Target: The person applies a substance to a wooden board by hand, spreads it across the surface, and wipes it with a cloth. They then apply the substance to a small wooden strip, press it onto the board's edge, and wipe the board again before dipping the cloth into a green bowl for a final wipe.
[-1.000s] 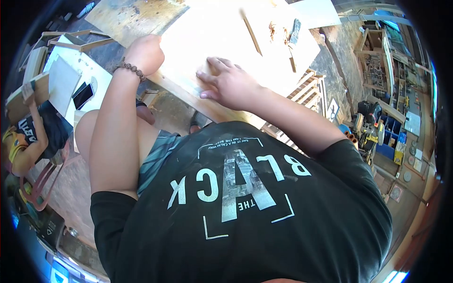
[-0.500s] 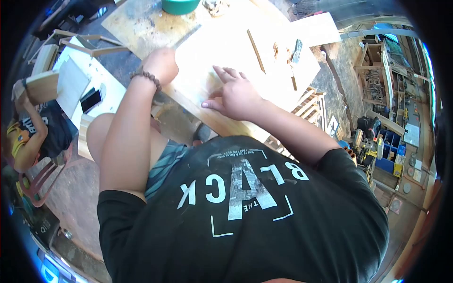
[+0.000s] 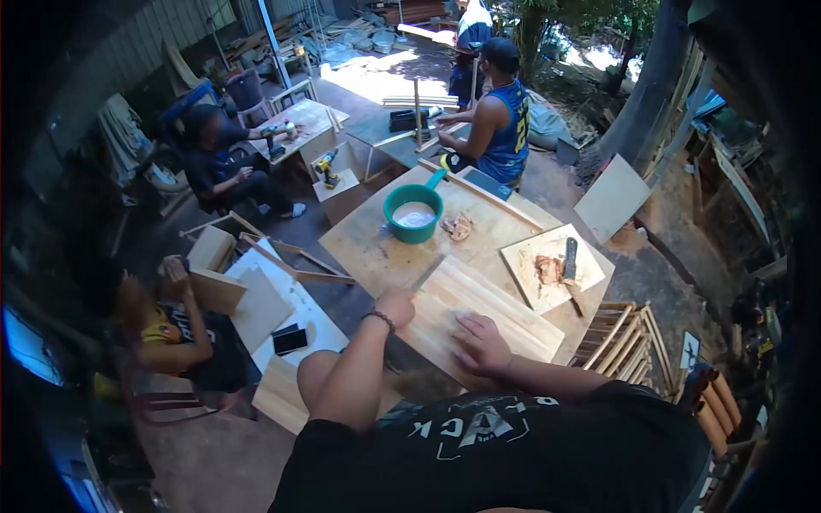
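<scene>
A pale wooden board (image 3: 505, 303) lies on the plywood tabletop (image 3: 359, 235) in front of me. My left hand (image 3: 395, 308), with a beaded bracelet at the wrist, is closed at the board's left edge; its fingertips are hidden. On the board's near part rests my right hand (image 3: 481, 344), fingers spread and palm down. Beyond the board stands a green dipper (image 3: 414, 214) with something whitish inside, beside a crumpled light brown wad (image 3: 457, 226). To the right, a square panel (image 3: 526, 278) carries brown paste (image 3: 549, 270) and a dark-handled tool (image 3: 570, 256).
Slatted wooden frames (image 3: 620, 342) stand right of the table. At left, a seated person (image 3: 184, 338) holds a wooden piece near a white table with a phone (image 3: 290, 339). Farther back, one person handles a drill (image 3: 275, 132); another in a blue jersey (image 3: 510, 128) is at a second table.
My view has tilted up, bringing the yard and other people into sight. The board now shows its grain instead of glare. Both hands stay at the board in much the same pose.
</scene>
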Demonstrator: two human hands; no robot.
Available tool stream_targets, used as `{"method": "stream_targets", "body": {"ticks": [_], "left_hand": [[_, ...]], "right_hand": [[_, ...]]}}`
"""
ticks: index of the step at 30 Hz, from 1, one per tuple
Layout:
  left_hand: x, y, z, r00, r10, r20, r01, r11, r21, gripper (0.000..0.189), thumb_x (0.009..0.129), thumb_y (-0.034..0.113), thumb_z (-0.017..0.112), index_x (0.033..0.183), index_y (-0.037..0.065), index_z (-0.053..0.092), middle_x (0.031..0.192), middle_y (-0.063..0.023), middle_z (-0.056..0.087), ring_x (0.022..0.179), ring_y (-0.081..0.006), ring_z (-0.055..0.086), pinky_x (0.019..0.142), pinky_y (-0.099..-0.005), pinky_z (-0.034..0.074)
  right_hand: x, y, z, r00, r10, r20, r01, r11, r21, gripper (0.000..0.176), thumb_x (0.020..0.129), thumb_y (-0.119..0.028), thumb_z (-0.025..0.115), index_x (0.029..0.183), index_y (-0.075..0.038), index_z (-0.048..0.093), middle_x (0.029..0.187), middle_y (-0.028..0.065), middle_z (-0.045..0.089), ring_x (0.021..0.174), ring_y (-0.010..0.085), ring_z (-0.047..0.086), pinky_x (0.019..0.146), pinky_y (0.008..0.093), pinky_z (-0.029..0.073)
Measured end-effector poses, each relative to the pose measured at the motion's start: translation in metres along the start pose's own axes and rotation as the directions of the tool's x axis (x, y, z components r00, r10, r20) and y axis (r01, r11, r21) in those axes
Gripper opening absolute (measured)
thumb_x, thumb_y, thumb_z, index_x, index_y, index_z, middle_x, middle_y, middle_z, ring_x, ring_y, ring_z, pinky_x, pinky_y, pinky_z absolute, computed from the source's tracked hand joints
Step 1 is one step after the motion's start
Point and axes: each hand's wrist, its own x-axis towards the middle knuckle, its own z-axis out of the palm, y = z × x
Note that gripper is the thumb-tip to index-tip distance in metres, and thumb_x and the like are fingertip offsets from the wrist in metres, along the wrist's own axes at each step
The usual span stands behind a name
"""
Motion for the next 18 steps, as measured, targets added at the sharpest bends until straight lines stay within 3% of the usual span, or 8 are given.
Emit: {"method": "stream_targets", "body": {"ticks": [6,9,13,16,18], "left_hand": [[-0.006,-0.002,-0.002,0.992,-0.126,0.000,0.126,0.992,0.001,0.025,0.088,0.029,0.066,0.090,0.006,0.077,0.094,-0.0224,0.074,0.091,-0.0431,0.072,0.084,-0.0501,0.058],[-0.020,0.000,0.002,0.984,-0.170,-0.053,0.169,0.985,-0.029,0.031,0.087,0.035,0.075,0.085,0.004,0.077,0.084,-0.0199,0.075,0.079,-0.0380,0.073,0.076,-0.0452,0.059],[-0.043,0.021,-0.017,0.964,-0.256,-0.069,0.232,0.941,-0.246,0.037,0.082,0.038,0.083,0.080,0.003,0.074,0.083,-0.0199,0.073,0.075,-0.0360,0.069,0.071,-0.0430,0.055],[-0.052,0.038,-0.030,0.949,-0.316,-0.003,0.298,0.898,-0.324,0.034,0.087,0.037,0.081,0.085,0.004,0.077,0.084,-0.0195,0.074,0.078,-0.0344,0.071,0.073,-0.0426,0.056],[-0.053,0.035,-0.024,0.978,-0.194,-0.083,0.177,0.968,-0.176,0.030,0.090,0.034,0.080,0.088,0.005,0.078,0.085,-0.0176,0.075,0.080,-0.0324,0.072,0.075,-0.0417,0.056]], "right_hand": [[-0.010,-0.012,-0.008,0.999,-0.050,-0.007,0.050,0.998,0.038,0.045,0.088,-0.029,0.078,0.129,-0.011,0.071,0.142,0.0207,0.062,0.131,0.0413,0.057,0.112,0.0561,0.043],[-0.028,-0.020,-0.012,1.000,0.004,0.006,-0.004,0.997,0.071,0.043,0.089,-0.027,0.077,0.128,-0.010,0.071,0.142,0.0206,0.063,0.131,0.0408,0.056,0.112,0.0542,0.044],[-0.031,-0.013,-0.014,0.987,0.139,-0.085,-0.130,0.986,0.109,0.044,0.089,-0.026,0.076,0.128,-0.008,0.071,0.142,0.0202,0.064,0.131,0.0406,0.057,0.113,0.0518,0.044],[-0.030,-0.013,-0.013,0.992,0.068,-0.103,-0.057,0.992,0.109,0.044,0.089,-0.026,0.076,0.128,-0.006,0.071,0.139,0.0193,0.066,0.131,0.0396,0.058,0.113,0.0509,0.043],[-0.030,-0.010,-0.010,0.992,0.081,-0.092,-0.071,0.992,0.105,0.045,0.088,-0.026,0.076,0.128,-0.005,0.070,0.137,0.0189,0.067,0.130,0.0392,0.059,0.113,0.0506,0.043]]}}
